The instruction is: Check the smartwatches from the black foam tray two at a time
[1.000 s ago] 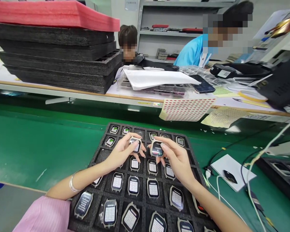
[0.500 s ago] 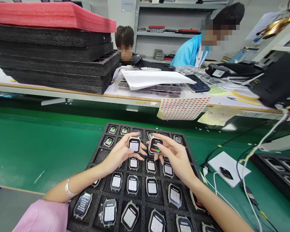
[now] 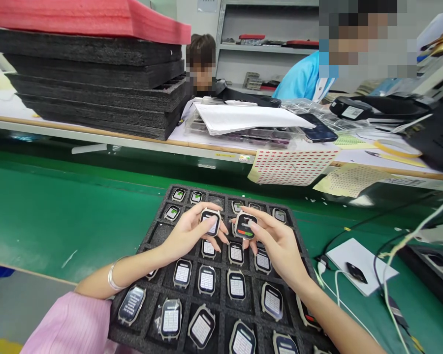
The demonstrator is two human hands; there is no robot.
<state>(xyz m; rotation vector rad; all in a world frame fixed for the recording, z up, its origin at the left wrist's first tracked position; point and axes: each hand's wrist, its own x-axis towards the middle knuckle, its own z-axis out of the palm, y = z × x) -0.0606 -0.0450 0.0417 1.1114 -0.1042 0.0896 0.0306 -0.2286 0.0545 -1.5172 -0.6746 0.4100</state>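
Observation:
My left hand (image 3: 192, 230) holds a strapless watch (image 3: 210, 222) with a lit white screen, its thumb lying on the glass. In my right hand (image 3: 276, 241) is a second watch (image 3: 245, 226), its dark screen showing a red and green strip at the bottom; the thumb touches that screen. Both watches are side by side, apart, above a black foam tray (image 3: 153, 290). Several watch bodies sit in the tray's compartments, many with white lists on their screens, some at the far side with green patches.
A raised shelf (image 3: 133, 138) beyond the green table (image 3: 77, 211) bears stacked black foam trays (image 3: 96, 73), papers (image 3: 251, 118) and a phone (image 3: 319, 129). Cables and a white pad (image 3: 362, 265) lie at right, beside another tray (image 3: 435, 270). Two people are behind the shelf.
My left thumb has moved up onto the middle of the left watch's screen. The whole view has shifted slightly, so things appear further right. Both watches are still held.

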